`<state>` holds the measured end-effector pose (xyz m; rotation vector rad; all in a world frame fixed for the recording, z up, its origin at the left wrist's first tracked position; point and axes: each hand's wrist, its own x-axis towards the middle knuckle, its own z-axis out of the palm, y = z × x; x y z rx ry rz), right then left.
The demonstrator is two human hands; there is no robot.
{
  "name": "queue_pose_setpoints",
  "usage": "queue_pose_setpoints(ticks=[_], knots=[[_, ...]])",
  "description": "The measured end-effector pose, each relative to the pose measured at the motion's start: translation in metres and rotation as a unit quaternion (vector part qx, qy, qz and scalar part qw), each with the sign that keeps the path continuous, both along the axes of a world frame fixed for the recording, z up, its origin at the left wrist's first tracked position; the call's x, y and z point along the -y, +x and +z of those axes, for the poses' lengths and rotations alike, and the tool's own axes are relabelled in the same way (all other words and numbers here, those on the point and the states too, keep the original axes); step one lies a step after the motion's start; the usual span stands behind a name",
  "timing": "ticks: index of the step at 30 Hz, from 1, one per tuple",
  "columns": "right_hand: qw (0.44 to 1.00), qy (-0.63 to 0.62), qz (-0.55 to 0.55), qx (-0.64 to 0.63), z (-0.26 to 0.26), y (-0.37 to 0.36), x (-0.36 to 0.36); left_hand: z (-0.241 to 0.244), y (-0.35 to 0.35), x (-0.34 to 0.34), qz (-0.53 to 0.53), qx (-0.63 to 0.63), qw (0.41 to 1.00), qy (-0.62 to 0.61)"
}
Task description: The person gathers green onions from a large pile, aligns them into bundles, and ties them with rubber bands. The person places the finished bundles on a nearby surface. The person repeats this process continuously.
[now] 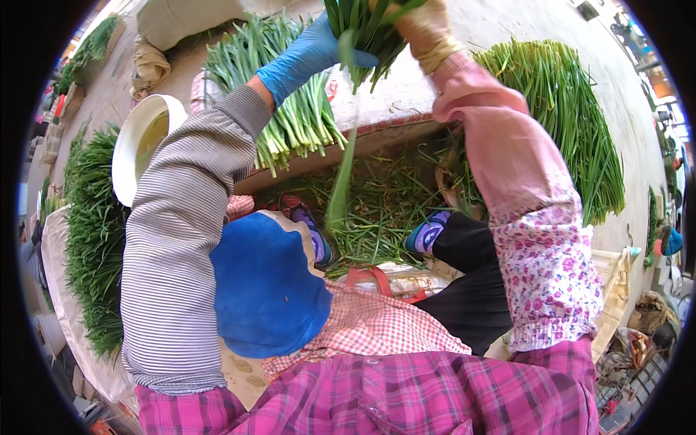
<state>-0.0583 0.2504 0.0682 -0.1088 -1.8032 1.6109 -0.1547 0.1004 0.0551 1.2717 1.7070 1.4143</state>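
Observation:
My left hand (312,54), in a blue disposable glove, grips a bunch of green garlic chives (365,41) at the top edge of the view. The bunch's upper part is cut off by the frame. My right hand (427,30), in a tan glove, is at the bunch's right side; it is blurred and its fingers are partly hidden. A long loose leaf (342,187) hangs blurred below the bunch. Under my left wrist lies a pile of chives (296,117) with pale cut ends towards me. A larger chive pile (565,125) lies beyond my right forearm.
A white bucket (125,152) stands left, beside a dark green chive stack (95,244). Leaf scraps (380,185) cover the ground around my feet. A blue cloth (266,283) lies over my left knee. A red-strapped bag (402,277) sits between my legs.

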Motion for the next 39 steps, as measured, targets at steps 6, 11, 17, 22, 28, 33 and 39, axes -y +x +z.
queue_pose_setpoints(ticks=[6,11,17,22,28,33,39], knots=[[0.992,0.050,-0.052,0.100,-0.030,-0.019,-0.004,-0.066,-0.023,-0.028,0.014,0.011,0.991,0.135],[0.997,0.008,0.027,0.079,0.002,-0.051,0.032,0.017,-0.025,0.025,0.120,0.058,0.976,-0.171],[0.923,-0.221,0.129,0.289,-0.029,-0.109,0.100,0.012,-0.070,0.120,0.082,0.155,0.958,-0.227],[0.945,0.121,-0.094,0.287,-0.116,-0.128,0.150,-0.031,-0.081,0.153,0.158,0.122,0.917,-0.344],[0.945,0.205,-0.069,0.246,-0.123,-0.123,0.114,-0.049,-0.079,0.153,0.178,0.220,0.917,-0.282],[0.957,0.204,0.010,0.208,-0.112,-0.084,0.117,-0.054,-0.057,0.173,0.203,0.278,0.927,-0.149],[0.950,0.218,-0.018,0.223,-0.118,-0.060,0.128,-0.043,-0.044,0.186,0.234,0.316,0.905,-0.165]])
